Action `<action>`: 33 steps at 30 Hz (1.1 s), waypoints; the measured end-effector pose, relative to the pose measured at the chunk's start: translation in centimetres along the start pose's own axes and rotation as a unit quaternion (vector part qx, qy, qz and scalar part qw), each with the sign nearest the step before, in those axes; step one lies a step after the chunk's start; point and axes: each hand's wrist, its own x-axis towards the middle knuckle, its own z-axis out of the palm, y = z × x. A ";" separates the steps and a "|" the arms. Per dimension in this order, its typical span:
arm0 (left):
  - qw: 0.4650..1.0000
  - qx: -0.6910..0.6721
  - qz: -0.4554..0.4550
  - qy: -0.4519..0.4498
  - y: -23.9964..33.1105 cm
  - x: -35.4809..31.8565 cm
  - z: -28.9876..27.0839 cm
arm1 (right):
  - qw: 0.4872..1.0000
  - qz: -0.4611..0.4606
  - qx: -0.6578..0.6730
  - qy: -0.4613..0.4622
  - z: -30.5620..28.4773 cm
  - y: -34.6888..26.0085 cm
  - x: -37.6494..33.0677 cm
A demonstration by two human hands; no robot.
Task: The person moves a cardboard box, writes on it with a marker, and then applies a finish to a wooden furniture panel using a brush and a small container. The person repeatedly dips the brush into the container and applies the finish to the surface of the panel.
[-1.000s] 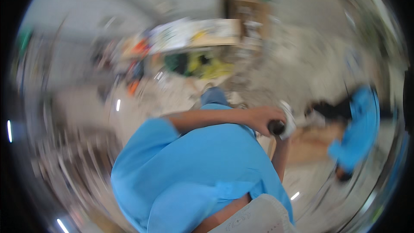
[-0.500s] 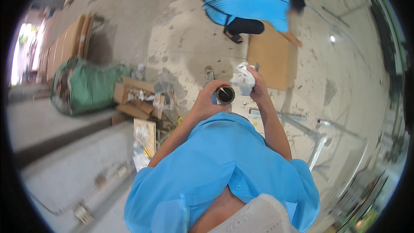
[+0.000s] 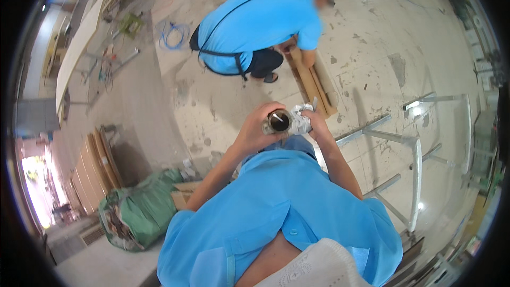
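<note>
My left hand (image 3: pixel 256 132) is wrapped round a small open round container (image 3: pixel 270 126) with a dark inside, held upright in front of my waist. A thin white stick (image 3: pixel 278 117) shows in its mouth. Close beside it, my right hand (image 3: pixel 319 126) grips a crumpled white cloth or paper wad (image 3: pixel 302 120), which is near or touching the container's rim. From the top of that hand a thin grey flat strip (image 3: pixel 315 103) sticks up; its kind I cannot make out.
Ahead, a person (image 3: pixel 260 21) in a blue shirt crouches over long folded cardboard (image 3: pixel 310 82). Metal frames (image 3: pixel 417 180) stand or lie at the right. On the left are a green bag (image 3: pixel 143 210), leaning cardboard sheets (image 3: pixel 94 162) and a coiled blue hose (image 3: pixel 174 36).
The wad in my right hand has come in against the container. My view has shifted, showing more floor ahead. The other person's cardboard has gone from flat and wide to narrow and folded.
</note>
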 end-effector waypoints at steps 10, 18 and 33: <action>0.993 -0.060 0.036 -0.097 0.3 4.3 4.4 | 0.964 -0.146 -0.102 0.198 -3.0 -4.7 -5.3; 0.961 -0.122 -0.014 -0.248 2.2 5.4 15.9 | 0.953 -0.165 0.045 0.249 -9.2 -4.8 -12.6; 0.850 -0.235 0.046 -0.468 13.4 10.4 32.7 | 0.848 -0.333 0.080 0.405 -22.3 -13.1 -25.2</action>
